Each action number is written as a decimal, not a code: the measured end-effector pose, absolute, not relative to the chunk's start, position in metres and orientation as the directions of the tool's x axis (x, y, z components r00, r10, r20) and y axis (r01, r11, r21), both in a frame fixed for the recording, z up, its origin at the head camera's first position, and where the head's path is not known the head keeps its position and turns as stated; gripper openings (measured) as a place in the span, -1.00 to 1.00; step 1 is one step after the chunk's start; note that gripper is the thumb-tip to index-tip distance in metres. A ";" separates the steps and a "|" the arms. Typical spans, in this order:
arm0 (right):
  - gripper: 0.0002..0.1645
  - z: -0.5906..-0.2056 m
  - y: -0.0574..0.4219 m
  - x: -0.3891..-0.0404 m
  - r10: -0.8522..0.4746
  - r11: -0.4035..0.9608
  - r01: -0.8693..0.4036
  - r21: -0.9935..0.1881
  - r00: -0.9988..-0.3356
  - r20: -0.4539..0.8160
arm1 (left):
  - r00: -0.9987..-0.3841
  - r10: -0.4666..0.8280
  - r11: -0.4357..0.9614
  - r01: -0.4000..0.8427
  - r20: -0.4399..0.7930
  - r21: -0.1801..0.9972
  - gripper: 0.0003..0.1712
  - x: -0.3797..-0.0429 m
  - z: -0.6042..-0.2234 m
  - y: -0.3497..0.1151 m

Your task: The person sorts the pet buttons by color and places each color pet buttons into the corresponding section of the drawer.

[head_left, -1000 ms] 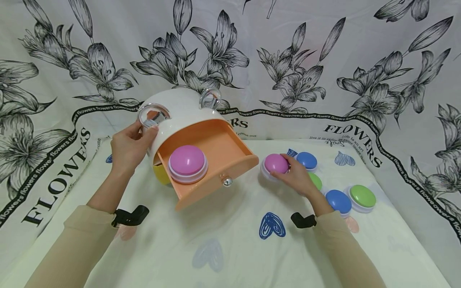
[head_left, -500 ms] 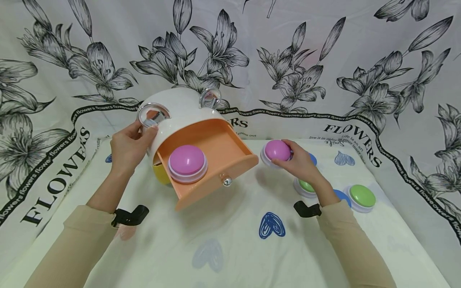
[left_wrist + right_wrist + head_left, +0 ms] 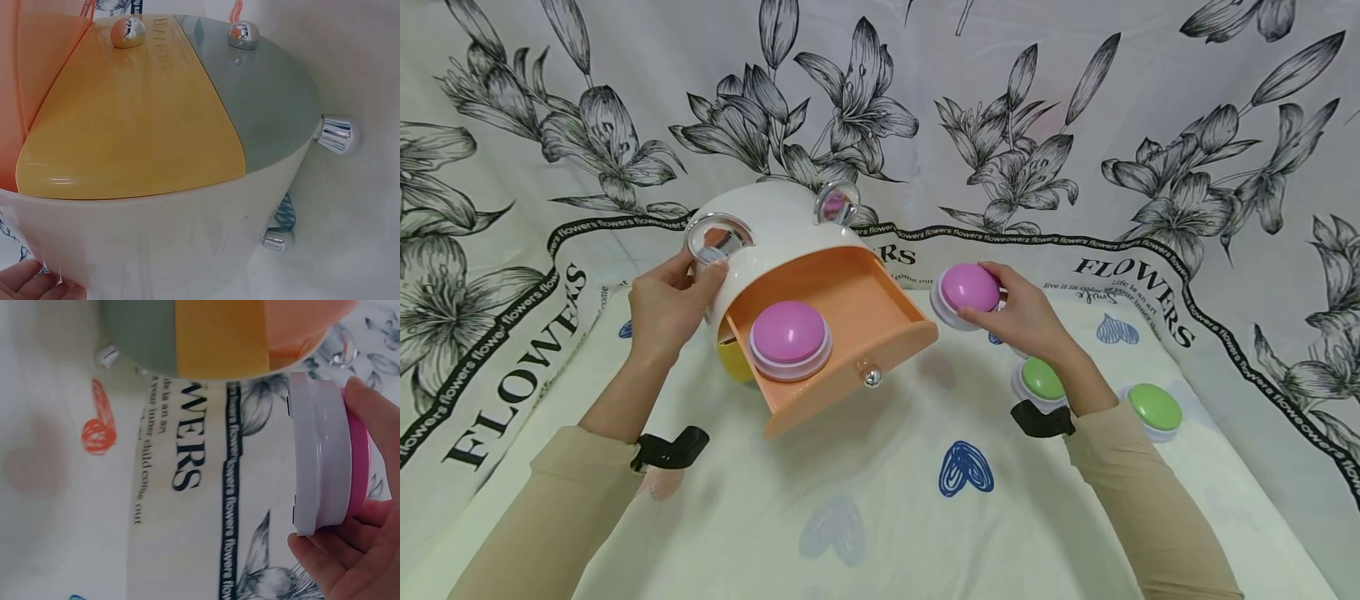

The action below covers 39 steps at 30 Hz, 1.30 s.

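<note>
Leftmost, I see the left hand (image 3: 666,308) clamped on the glossy white domed cabinet (image 3: 775,212) beside its chrome ring (image 3: 726,242). The smooth orange drawer (image 3: 868,304) stands open, holding a round pink button (image 3: 788,333). Rightward, the right hand (image 3: 1026,312) grips another pink button (image 3: 970,288) above heart-printed cloth (image 3: 898,533); two domed green buttons (image 3: 1042,378) sit nearer, right.

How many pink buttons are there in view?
2: one pink button in the orange drawer, a second pink button held by the right hand. Others may be hidden.
</note>
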State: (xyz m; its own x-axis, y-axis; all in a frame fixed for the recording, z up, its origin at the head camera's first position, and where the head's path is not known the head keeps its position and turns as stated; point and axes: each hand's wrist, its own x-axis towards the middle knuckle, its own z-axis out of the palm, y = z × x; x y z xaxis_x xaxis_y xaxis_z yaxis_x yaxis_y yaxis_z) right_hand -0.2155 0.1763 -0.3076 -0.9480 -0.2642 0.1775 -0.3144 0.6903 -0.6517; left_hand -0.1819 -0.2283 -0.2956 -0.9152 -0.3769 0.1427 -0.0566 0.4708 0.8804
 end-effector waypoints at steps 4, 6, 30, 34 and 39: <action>-0.09 -0.293 0.167 -0.214 -0.284 0.683 -0.358 -0.637 -0.933 0.219 | -0.915 -0.375 0.473 -0.052 0.147 0.879 -0.24 -0.181 -0.295 -0.228; -0.10 -0.287 0.162 -0.214 -0.292 0.685 -0.369 -0.628 -0.929 0.228 | -0.915 -0.375 0.475 -0.054 0.146 0.878 -0.24 -0.181 -0.295 -0.228; -0.08 -0.249 0.114 -0.214 -0.486 0.676 -0.528 -0.514 -0.844 0.227 | -0.916 -0.377 0.465 -0.061 0.135 0.883 -0.24 -0.180 -0.295 -0.227; -0.09 -0.247 0.106 -0.216 -0.529 0.670 -0.543 -0.507 -0.828 0.187 | -0.916 -0.378 0.463 -0.064 0.132 0.884 -0.25 -0.180 -0.294 -0.227; -0.11 -0.243 0.097 -0.219 -0.584 0.654 -0.572 -0.495 -0.798 0.150 | -0.916 -0.377 0.466 -0.060 0.136 0.883 -0.25 -0.180 -0.294 -0.227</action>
